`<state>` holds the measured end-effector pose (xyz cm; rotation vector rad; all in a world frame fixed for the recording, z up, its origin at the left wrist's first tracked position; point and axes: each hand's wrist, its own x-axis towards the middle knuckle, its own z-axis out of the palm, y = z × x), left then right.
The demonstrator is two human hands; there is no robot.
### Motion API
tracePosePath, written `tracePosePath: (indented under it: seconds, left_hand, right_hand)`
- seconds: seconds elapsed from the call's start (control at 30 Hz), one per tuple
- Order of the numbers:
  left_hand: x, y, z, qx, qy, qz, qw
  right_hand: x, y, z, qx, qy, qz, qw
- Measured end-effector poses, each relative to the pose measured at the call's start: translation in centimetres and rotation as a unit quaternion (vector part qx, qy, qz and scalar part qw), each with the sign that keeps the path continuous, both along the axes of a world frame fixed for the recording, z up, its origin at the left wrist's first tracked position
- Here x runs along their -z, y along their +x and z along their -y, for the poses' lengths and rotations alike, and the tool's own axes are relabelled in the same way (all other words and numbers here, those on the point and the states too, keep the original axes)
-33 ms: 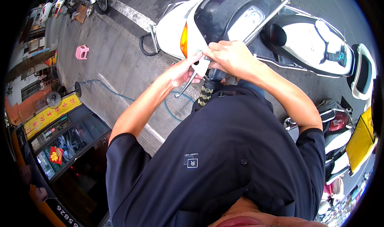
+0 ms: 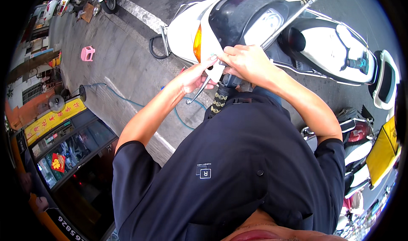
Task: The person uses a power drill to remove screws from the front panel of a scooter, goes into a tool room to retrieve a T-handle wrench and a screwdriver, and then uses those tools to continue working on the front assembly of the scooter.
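Note:
A white and black scooter (image 2: 238, 18) stands in front of me, its handlebar end close to my waist. My left hand (image 2: 197, 76) is closed on a white lever housing (image 2: 216, 72), with the thumb on top and fingers underneath. From that housing a silver brake lever (image 2: 196, 93) sticks out toward the lower left. Just beside it is a black handgrip (image 2: 219, 100) with a pale pattern. My right hand (image 2: 248, 62) presses its curled fingers against the upper end of the housing, next to the left thumb. What lies under those fingers is hidden.
A silver bar (image 2: 289, 24) slants across the scooter. A blue-green hose (image 2: 123, 99) runs over the pavement on the left. Farther off are a pink stool (image 2: 87, 53), a glass cabinet (image 2: 76, 151) and a standing fan (image 2: 56, 102). More scooters (image 2: 357, 151) are parked at right.
The scooter has shifted slightly right and down in the picture. Both hands keep their hold at the lever housing.

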<state>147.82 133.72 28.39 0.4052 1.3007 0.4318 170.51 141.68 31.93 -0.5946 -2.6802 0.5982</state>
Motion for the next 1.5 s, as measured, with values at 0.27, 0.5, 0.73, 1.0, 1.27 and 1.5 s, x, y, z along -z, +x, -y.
tracePosePath:
  seconds: [0.27,0.5,0.73,1.0,1.27,1.5]
  left_hand:
    - [0.1,0.3,-0.1,-0.028,-0.008,0.013,0.999]
    - [-0.6,0.1,-0.3,-0.035,-0.035,0.018,0.999]
    - [-1.0,0.8,0.4,-0.019,0.013,-0.056,0.998]
    - [-0.4,0.7,3.4,0.036,0.187,-0.089,0.978]
    - [0.9,5.7,6.9,-0.151,0.418,-0.410,0.796]
    - [1.4,7.4,6.8,-0.221,0.441,-0.438,0.752]
  right_hand:
    - [-0.1,0.0,-0.3,-0.008,-0.013,0.016,1.000]
    - [0.2,-0.5,-0.4,0.016,-0.024,-0.008,1.000]
    - [-0.7,-0.6,-0.7,0.021,-0.053,0.026,0.998]
    - [-1.2,-0.7,-0.9,0.021,-0.052,0.076,0.995]
    - [-1.8,-1.0,-0.8,0.018,-0.020,0.090,0.996]
    - [-8.0,0.1,-2.5,0.086,-0.198,-0.054,0.975]
